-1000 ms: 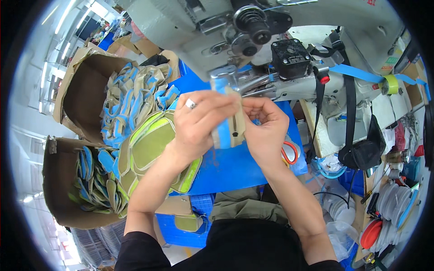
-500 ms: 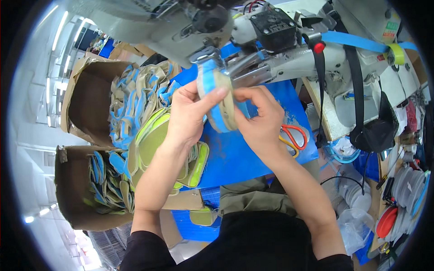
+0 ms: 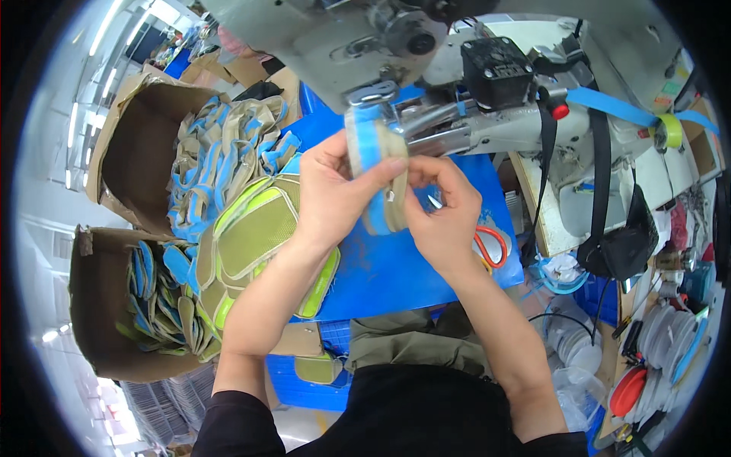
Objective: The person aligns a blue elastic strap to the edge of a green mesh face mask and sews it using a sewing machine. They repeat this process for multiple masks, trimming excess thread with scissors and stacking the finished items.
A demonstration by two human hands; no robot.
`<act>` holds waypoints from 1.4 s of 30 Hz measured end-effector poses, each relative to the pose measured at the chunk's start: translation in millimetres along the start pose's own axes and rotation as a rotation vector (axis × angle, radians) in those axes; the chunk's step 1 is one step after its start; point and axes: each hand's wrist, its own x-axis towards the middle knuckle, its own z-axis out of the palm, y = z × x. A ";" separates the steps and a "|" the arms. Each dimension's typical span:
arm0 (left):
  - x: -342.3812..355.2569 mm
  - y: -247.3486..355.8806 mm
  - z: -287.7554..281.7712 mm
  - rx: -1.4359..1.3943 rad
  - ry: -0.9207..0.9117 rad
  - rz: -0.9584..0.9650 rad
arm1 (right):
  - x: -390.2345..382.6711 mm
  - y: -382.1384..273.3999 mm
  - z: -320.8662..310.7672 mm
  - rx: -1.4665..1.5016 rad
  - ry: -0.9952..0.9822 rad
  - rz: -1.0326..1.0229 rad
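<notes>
My left hand point(image 3: 335, 183) grips a looped fabric band point(image 3: 371, 148), beige with a blue stripe, thumb pressed across its face. The band hangs just below the metal presser parts of a sewing machine point(image 3: 381, 95); whether it touches them I cannot tell. My right hand point(image 3: 448, 209) pinches the band's right edge between thumb and fingers. Scissors with red and yellow handles point(image 3: 495, 247) lie on the blue tabletop point(image 3: 381, 278), partly hidden behind my right hand. A shiny metal tip point(image 3: 434, 202) shows between its thumb and fingers; what it belongs to is unclear.
Beside my left forearm lie green mesh pads point(image 3: 259, 232). Left of them stand a cardboard box point(image 3: 91, 305) of shaped pieces and another box point(image 3: 141, 152) near a heap of blue-and-beige bands point(image 3: 221, 164). Blue tape point(image 3: 609, 107) runs at the right, above a black pouch point(image 3: 624, 240).
The whole view has shifted, so the machine sits farther right in it. My left thumb and right fingertips are closer together on the band, which both hands still hold.
</notes>
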 end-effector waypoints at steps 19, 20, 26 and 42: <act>13.0 4.4 -2.6 -0.051 0.013 -0.101 | 3.7 -19.8 -7.3 0.306 -0.101 0.323; 13.8 7.9 -2.0 -0.052 0.004 -0.110 | 4.4 -19.5 -8.2 0.338 -0.109 0.350; 9.6 7.3 -1.9 -0.089 -0.016 -0.110 | 4.1 -19.5 -9.4 0.340 -0.143 0.352; 14.5 17.9 -5.7 -0.124 -0.040 -0.195 | 15.7 -38.9 -14.7 0.496 -0.160 0.536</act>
